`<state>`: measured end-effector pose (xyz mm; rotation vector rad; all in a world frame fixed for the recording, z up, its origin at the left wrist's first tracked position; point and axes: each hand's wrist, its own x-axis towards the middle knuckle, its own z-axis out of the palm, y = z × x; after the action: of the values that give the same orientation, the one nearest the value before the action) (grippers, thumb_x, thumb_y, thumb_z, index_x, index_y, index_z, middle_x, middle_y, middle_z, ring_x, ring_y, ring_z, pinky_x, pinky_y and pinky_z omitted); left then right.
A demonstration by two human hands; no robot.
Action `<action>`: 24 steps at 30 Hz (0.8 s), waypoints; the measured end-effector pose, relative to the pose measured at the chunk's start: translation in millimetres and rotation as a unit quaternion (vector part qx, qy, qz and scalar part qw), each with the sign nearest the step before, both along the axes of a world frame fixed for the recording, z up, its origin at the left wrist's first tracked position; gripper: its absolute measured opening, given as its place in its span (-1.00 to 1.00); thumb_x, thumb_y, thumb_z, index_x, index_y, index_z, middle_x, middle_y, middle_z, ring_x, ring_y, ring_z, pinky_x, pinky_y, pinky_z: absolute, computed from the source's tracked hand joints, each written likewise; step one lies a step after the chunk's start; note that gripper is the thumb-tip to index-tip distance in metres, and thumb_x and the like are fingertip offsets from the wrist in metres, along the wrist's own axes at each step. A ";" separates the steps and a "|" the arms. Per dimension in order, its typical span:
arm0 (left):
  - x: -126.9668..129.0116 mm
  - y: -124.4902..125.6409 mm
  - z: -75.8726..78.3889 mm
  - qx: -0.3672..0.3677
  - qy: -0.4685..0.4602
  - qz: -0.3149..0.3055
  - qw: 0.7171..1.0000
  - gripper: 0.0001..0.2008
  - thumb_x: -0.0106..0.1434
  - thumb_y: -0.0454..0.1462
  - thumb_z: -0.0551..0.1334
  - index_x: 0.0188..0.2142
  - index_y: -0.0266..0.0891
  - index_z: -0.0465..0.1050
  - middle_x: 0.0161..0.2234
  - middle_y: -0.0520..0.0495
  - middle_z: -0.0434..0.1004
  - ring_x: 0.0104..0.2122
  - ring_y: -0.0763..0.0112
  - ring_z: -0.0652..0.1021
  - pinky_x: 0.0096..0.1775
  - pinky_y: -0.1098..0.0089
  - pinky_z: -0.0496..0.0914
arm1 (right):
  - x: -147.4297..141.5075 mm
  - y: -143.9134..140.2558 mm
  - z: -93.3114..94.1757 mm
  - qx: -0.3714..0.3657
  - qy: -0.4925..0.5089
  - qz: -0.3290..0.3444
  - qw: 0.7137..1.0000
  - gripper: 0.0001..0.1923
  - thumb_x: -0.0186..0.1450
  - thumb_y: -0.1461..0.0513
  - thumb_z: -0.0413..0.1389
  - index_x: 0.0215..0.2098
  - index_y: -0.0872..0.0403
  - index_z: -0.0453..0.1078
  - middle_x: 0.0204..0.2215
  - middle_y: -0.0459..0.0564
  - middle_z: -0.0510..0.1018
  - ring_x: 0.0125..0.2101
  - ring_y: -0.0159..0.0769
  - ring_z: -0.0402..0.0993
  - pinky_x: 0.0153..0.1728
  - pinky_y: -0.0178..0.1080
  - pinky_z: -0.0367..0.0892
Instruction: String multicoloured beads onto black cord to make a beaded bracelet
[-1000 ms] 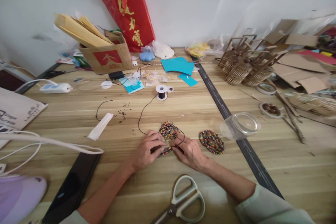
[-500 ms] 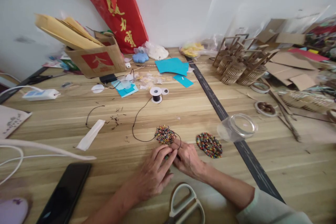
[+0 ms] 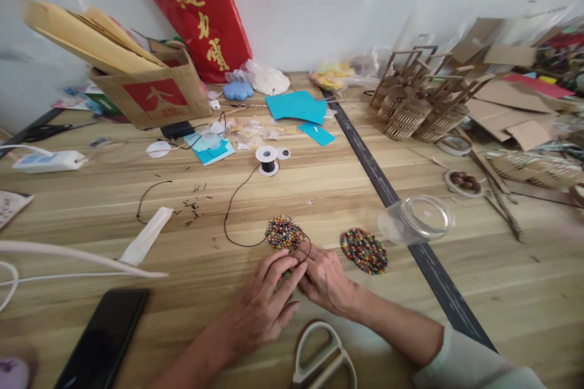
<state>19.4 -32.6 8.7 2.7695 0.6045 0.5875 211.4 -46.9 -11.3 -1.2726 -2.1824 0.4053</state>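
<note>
My left hand [image 3: 264,301] and my right hand [image 3: 326,279] meet over a round mat of many-coloured beads [image 3: 283,233] on the wooden table [image 3: 319,194]. Both sets of fingertips pinch its near edge, which they hide. A thin black cord [image 3: 232,209] loops from the mat up to a small white spool [image 3: 267,160]. A second beaded mat [image 3: 364,250] lies flat just right of my right hand, untouched.
White-handled scissors [image 3: 322,355] lie close below my hands. A black phone [image 3: 103,343] is at the lower left, a clear round lid [image 3: 422,217] at the right. A cardboard box [image 3: 150,94], teal paper [image 3: 296,106] and wooden baskets [image 3: 417,109] crowd the back.
My left hand has slid toward me and now lies flatter over the mat's near edge. The view has shifted slightly left and down. The right hand has barely moved.
</note>
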 end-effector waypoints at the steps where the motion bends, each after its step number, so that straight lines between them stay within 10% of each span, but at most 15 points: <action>1: 0.0 0.5 -0.4 -0.005 -0.003 0.002 1.000 -0.41 0.31 -0.27 0.14 0.28 -0.36 0.06 0.08 -0.33 0.26 0.19 0.00 0.20 0.12 0.02 0.33 | 0.0 0.0 0.5 0.001 0.002 0.001 1.000 -0.84 0.29 0.34 -0.02 -0.18 0.11 0.34 -0.32 0.05 0.49 -0.29 -0.24 0.41 -0.33 -0.30 0.33; 24: -2.6 0.7 2.0 -0.014 0.002 -0.021 1.000 -0.36 0.32 -0.20 0.14 0.30 -0.40 -0.02 0.07 -0.37 0.29 0.21 -0.05 0.19 0.11 -0.02 0.34 | 0.3 0.9 1.8 0.010 0.015 0.016 1.000 -0.82 0.30 0.35 -0.05 -0.17 0.11 0.33 -0.28 0.07 0.49 -0.24 -0.23 0.42 -0.29 -0.27 0.37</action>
<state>16.9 -31.8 10.7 2.7513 0.5491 0.5595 211.7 -46.0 -9.5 -1.2158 -2.1780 0.4122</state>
